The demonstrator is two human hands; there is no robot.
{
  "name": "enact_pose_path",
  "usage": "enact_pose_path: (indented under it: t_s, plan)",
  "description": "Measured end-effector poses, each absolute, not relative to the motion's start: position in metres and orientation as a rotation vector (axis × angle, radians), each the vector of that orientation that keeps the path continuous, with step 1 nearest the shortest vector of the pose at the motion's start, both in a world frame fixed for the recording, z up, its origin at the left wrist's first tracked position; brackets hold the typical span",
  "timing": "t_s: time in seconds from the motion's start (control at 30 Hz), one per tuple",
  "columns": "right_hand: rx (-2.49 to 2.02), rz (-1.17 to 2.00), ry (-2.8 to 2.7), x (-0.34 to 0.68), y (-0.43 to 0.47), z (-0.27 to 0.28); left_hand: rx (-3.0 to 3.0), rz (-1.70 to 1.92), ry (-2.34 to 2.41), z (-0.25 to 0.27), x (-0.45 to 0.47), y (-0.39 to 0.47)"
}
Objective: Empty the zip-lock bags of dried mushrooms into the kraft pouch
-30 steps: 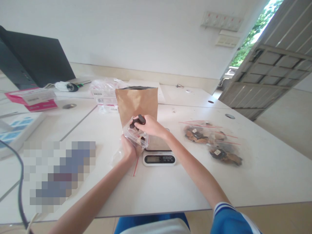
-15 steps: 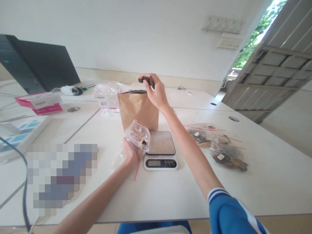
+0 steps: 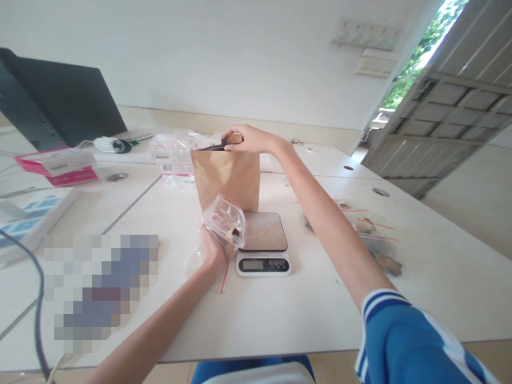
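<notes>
My left hand [image 3: 213, 248] is closed round a clear zip bag [image 3: 224, 214], its red-edged mouth gaping, with a small pale and dark piece [image 3: 234, 232] inside. Over the mouth of an upright brown paper bag [image 3: 228, 178], my right hand [image 3: 251, 140] pinches a dried brown piece [image 3: 234, 138] that looks like dried mushroom. Dark stuff shows at the paper bag's rim. Just in front of that bag is a digital kitchen scale [image 3: 264, 265] with a bare plate, beside my left hand.
Several zip bags of dried pieces [image 3: 388, 264] lie at the right, partly behind my right forearm. Clear plastic packages [image 3: 176, 154] and a pink-white box [image 3: 60, 162] are at the back left, near a black computer case [image 3: 68, 101]. A power strip [image 3: 36, 213] lies at the left.
My right hand has come down and turned at the paper bag's mouth, the dried piece still in its fingers. My left hand and the zip bag have stayed put.
</notes>
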State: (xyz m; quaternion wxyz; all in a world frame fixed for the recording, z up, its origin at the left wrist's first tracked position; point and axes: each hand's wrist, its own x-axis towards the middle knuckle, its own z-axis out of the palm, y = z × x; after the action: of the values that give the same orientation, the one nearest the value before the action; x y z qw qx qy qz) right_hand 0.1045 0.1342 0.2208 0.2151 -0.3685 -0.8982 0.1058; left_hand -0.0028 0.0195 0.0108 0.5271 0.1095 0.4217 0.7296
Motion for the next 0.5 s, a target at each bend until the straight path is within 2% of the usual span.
enact_pose_path:
  t_s: [0.2,0.5]
  plan:
    - [-1.237,0.265,-2.704,0.099,0.14,0.242,0.267,1.718,1.064,0.015,-0.002,0.017]
    - [-1.493,-0.087,-2.616,0.086,0.125,0.244,0.297,1.697,1.061,0.017,-0.002,0.016]
